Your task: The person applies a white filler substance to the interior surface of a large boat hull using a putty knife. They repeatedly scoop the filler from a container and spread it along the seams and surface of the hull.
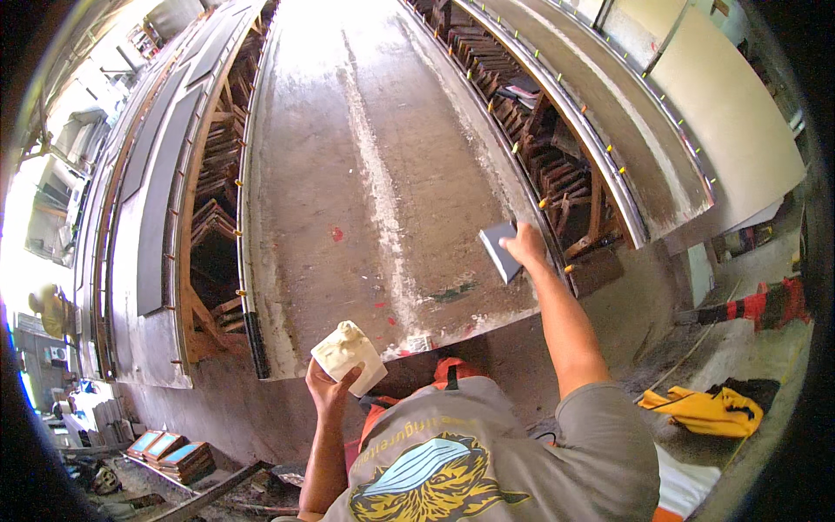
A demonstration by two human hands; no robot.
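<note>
Near the front edge of the long middle table (304, 191), my left hand (327, 388) grips a cream-coloured squarish piece with a rounded lump on top (350, 355). Its material is unclear. My right arm reaches forward over the table's right side. There my right hand (525, 246) pinches a dark grey flat rectangular block with a pale edge (502, 253) by its right side. The block is at the tabletop; whether it touches the surface cannot be made out. A small whitish block (419, 344) lies at the table's front edge, between my hands.
Long tables flank the middle one, with a dark grey strip (165, 209) on the left table. Small yellow pegs line the table edges. Stacked wooden frames (565, 170) fill the gap at right. A yellow cloth (709, 411) lies on the floor at right; blue-topped frames (181, 459) stand lower left.
</note>
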